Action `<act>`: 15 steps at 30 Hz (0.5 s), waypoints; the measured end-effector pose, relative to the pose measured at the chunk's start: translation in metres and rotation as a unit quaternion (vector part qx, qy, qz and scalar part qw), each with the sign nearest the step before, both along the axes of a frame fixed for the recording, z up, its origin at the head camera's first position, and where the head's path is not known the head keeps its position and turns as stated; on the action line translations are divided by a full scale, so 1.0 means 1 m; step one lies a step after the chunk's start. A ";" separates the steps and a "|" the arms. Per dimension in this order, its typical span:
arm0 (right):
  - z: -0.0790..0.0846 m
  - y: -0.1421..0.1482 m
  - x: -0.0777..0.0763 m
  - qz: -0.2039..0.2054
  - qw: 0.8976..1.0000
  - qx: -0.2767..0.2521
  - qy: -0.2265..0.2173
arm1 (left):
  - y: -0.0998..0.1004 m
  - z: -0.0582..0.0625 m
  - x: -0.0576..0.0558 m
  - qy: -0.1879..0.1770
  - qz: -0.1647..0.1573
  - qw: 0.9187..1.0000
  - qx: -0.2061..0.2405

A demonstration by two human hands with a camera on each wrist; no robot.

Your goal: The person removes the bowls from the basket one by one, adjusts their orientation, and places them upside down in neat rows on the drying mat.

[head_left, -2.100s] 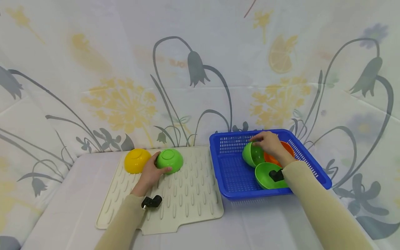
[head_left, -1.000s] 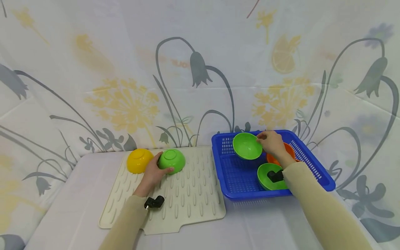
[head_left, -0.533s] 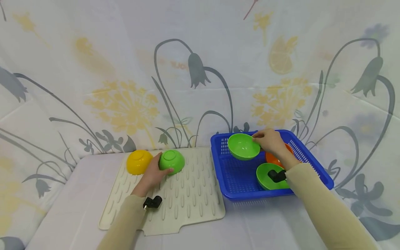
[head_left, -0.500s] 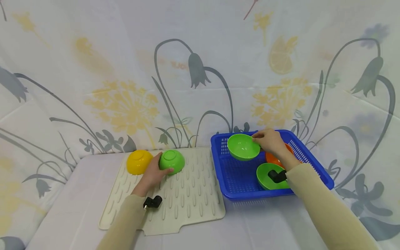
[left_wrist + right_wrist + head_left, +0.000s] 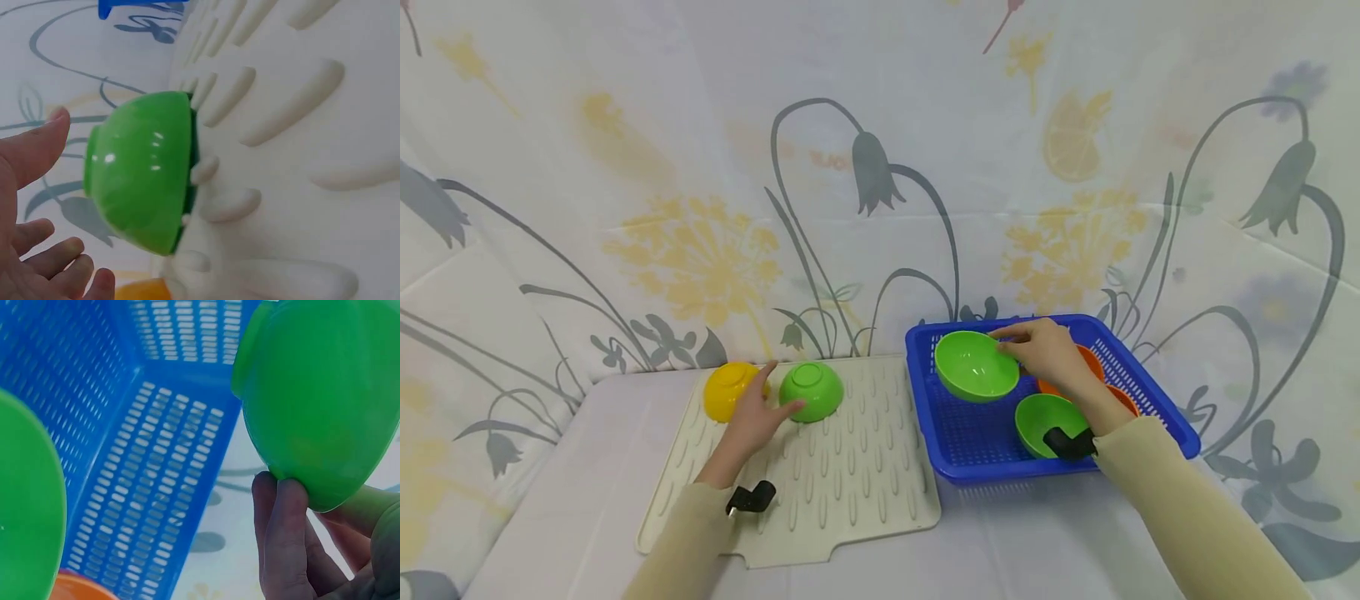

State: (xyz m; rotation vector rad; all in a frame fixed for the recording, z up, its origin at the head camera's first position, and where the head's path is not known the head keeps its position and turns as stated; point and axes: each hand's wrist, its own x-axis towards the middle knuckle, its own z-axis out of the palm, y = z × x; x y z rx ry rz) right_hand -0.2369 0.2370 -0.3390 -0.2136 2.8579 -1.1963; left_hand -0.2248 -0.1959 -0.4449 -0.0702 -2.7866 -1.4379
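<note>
Held green bowl (image 5: 976,367): tilted, mouth toward the head camera, over the left half of the blue basket (image 5: 985,472).
Slip risk: gripped at one edge only, so likely to swivel or drop back into the basket with any loosening.
Rim risk: could knock the basket's left wall if moved sideways too low.
Overturned green bowl (image 5: 812,393): left of the basket, on the ridged mat (image 5: 850,467); might get nudged by a stray thumb.
Right hand (image 5: 1045,354): pinching the held bowl's edge between thumb and fingers, reaching in over the basket's right front.
Left hand (image 5: 752,421): spread, left of the basket, apart from the overturned green bowl; cannot tell whether touching the yellow bowl (image 5: 722,398).
</note>
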 end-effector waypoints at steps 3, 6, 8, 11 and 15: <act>0.001 -0.004 0.006 0.005 1.000 -0.008 -0.007 | 0.000 0.007 0.006 0.026 0.002 1.000 0.017; 0.002 -0.009 0.012 0.008 1.000 -0.002 -0.005 | 0.002 0.015 0.010 0.061 -0.014 0.997 0.037; 0.002 -0.012 0.016 0.012 1.000 0.001 0.000 | 0.006 0.020 0.014 0.081 -0.030 0.995 0.046; 0.003 -0.019 0.023 0.020 1.000 -0.004 0.003 | 0.012 0.026 0.020 0.108 -0.058 0.991 0.058; 0.004 -0.027 0.030 0.029 0.999 -0.013 0.013 | 0.025 0.034 0.031 0.123 -0.101 0.984 0.086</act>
